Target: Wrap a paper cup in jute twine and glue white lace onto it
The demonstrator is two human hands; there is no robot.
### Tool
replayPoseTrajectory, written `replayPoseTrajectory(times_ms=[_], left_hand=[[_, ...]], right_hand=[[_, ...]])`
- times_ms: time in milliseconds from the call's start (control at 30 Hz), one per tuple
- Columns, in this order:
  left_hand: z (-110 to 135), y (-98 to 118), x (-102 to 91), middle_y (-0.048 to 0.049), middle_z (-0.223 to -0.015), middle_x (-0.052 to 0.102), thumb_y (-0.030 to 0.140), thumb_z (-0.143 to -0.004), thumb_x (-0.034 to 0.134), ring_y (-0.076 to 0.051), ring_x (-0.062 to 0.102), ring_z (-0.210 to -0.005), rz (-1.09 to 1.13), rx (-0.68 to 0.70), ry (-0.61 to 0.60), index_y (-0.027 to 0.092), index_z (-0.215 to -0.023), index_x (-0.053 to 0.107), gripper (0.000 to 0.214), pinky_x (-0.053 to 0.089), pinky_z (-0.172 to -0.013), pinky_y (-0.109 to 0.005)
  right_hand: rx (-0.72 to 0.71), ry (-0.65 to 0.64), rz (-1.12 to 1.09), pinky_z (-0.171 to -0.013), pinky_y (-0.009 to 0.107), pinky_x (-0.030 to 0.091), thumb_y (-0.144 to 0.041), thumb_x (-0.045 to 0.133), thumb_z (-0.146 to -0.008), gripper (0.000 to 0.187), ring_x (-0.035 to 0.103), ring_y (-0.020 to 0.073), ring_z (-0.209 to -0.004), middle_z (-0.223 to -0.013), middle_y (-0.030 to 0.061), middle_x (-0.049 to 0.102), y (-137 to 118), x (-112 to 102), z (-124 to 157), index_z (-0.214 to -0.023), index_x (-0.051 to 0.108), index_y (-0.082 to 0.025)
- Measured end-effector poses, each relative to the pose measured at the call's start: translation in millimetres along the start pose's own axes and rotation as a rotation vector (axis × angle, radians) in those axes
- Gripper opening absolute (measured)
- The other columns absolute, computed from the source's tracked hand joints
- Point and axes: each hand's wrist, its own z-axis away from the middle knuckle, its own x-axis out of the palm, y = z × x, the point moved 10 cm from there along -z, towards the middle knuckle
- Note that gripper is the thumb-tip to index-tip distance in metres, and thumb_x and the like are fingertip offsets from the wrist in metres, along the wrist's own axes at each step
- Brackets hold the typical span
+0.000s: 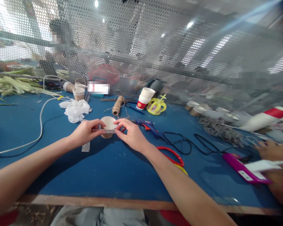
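A paper cup (109,121) with a white inside and a brownish lower part stands upright on the blue table between my hands. Across its near side, just below the rim, runs a thin whitish strip (108,131). My left hand (88,131) pinches the strip's left end between thumb and fingers, close against the cup. At the other end my right hand (128,133) pinches it the same way. Fingertips cover both ends of the strip, and its material is too small to make out. A short pale piece (86,147) lies below my left hand.
White lacy fabric (75,110) is heaped at left near a white cable (41,119). Behind are a twine spool (118,105), stacked paper cups (145,98) and a yellow crown (156,106). A blue glue gun (147,125) and red-handled scissors (173,155) lie right; another person's hand (273,150) is beyond.
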Motion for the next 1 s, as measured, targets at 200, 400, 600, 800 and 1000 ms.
replayPoseTrajectory(times_ms=[200, 400, 600, 800, 1000], left_hand=[[-0.8, -0.5, -1.1, 0.006, -0.052, 0.044, 0.03, -0.079, 0.054, -0.007, 0.036, -0.048, 0.004, -0.002, 0.0, 0.013, -0.084, 0.062, 0.019, 0.03, -0.046, -0.019], [-1.5, -3.3, -0.7, 0.0055, -0.053, 0.046, 0.03, -0.079, 0.055, -0.007, 0.036, -0.049, 0.002, -0.003, -0.005, 0.013, -0.084, 0.062, 0.019, 0.031, -0.047, -0.019], [-2.1, -2.5, -0.7, 0.0061, -0.051, 0.044, 0.028, -0.079, 0.054, -0.007, 0.036, -0.047, 0.009, 0.011, 0.001, 0.014, -0.082, 0.062, 0.017, 0.031, -0.045, -0.018], [-3.9, -4.3, -1.0, 0.0069, -0.051, 0.041, 0.028, -0.079, 0.054, -0.007, 0.036, -0.048, -0.02, -0.009, -0.011, 0.014, -0.085, 0.061, 0.017, 0.031, -0.047, -0.019], [-5.7, -2.0, -2.3, 0.0069, -0.052, 0.041, 0.03, -0.079, 0.054, -0.008, 0.038, -0.048, -0.047, 0.005, -0.063, 0.015, -0.085, 0.06, 0.017, 0.032, -0.047, -0.019]], right_hand=[[0.001, 0.006, -0.003, -0.071, 0.031, 0.05, -0.014, 0.055, -0.078, 0.009, 0.06, 0.0154, -0.084, -0.102, 0.0079, 0.062, 2.0, 0.3, -0.2, -0.071, 0.052, -0.018], [0.015, 0.023, 0.001, -0.073, 0.032, 0.05, -0.015, 0.054, -0.079, 0.008, 0.06, 0.0157, -0.084, -0.097, 0.0065, 0.062, 3.6, -0.1, -0.9, -0.073, 0.052, -0.019], [0.048, 0.038, 0.006, -0.072, 0.032, 0.051, -0.014, 0.057, -0.078, 0.014, 0.06, 0.0148, -0.078, -0.087, 0.0032, 0.062, 8.1, 0.8, -1.6, -0.09, 0.053, -0.02], [0.039, 0.018, 0.023, -0.075, 0.034, 0.05, -0.013, 0.057, -0.078, 0.017, 0.059, 0.0154, -0.081, -0.094, 0.0045, 0.064, 7.0, 0.7, -2.5, -0.094, 0.055, -0.02], [0.019, -0.003, 0.04, -0.082, 0.037, 0.046, -0.012, 0.059, -0.077, 0.022, 0.057, 0.0181, -0.091, -0.088, 0.0032, 0.064, -0.4, -2.3, -1.0, -0.096, 0.057, -0.021]])
